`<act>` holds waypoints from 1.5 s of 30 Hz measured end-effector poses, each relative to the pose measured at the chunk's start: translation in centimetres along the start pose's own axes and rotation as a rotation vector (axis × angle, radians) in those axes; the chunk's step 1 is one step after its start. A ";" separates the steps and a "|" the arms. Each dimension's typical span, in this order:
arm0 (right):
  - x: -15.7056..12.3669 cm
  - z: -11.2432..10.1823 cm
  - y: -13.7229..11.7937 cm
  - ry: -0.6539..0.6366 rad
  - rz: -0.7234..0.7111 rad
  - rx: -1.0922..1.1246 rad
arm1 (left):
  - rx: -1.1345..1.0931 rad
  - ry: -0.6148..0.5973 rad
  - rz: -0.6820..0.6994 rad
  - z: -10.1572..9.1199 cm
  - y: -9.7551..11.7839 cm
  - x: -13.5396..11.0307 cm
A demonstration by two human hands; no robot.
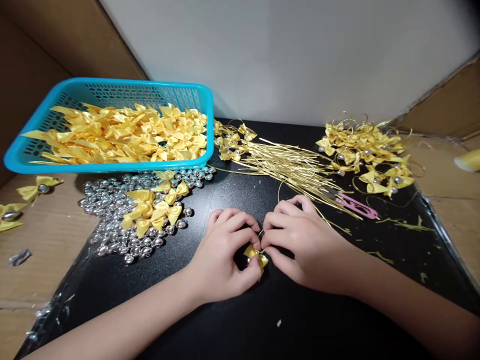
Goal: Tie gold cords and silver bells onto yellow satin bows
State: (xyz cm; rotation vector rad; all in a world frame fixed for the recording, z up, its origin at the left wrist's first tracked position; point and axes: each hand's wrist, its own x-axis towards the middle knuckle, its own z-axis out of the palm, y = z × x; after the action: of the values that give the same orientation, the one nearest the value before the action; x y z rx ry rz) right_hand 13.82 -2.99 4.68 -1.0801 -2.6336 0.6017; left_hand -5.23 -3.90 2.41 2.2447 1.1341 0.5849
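My left hand [232, 252] is closed with thumb and fingers around a yellow ribbon bow [261, 262] low over the black table. Beside it, my right hand [300, 242] pinches a thin gold cord [262, 250] at the top of the bow. The fingertips of both hands almost meet there and partly cover the bow. A bundle of cut gold cords [285, 165] lies just beyond my right hand. Left of my left hand, several loose yellow bows [155, 207] rest on a spread of small silver bells [131, 245].
A blue plastic basket [150, 166] full of yellow bows stands at the back left. Finished-looking bows with bells and cord loops [363, 150] are heaped at the back right. Pink-handled snips [356, 205] lie by the cords. Cardboard [37, 265] borders the black table [210, 330].
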 end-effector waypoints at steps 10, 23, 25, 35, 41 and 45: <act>0.3 0.1 -0.4 -0.010 0.041 0.028 | -0.006 0.018 -0.021 0.2 -0.2 0.0; 0.3 -0.1 -0.4 -0.014 0.096 0.073 | -0.035 0.036 -0.020 0.2 -0.5 0.1; 0.3 -0.2 -0.4 -0.014 0.092 0.065 | -0.037 0.029 -0.020 0.3 -0.4 0.1; -0.6 0.1 0.1 0.063 0.118 0.088 | -0.076 0.063 -0.067 -0.5 -0.4 -0.2; -3.1 0.6 -0.5 0.430 0.155 0.172 | -0.002 -0.064 -0.226 -1.9 -0.4 0.0; -4.8 0.8 -1.1 0.455 0.216 0.212 | -0.025 -0.255 -0.302 -2.9 0.5 0.6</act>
State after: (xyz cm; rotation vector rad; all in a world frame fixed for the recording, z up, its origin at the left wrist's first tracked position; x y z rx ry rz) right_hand 16.24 -7.37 4.24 -1.2678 -2.0371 0.5793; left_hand -6.31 -2.83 5.01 2.0037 1.2882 0.1834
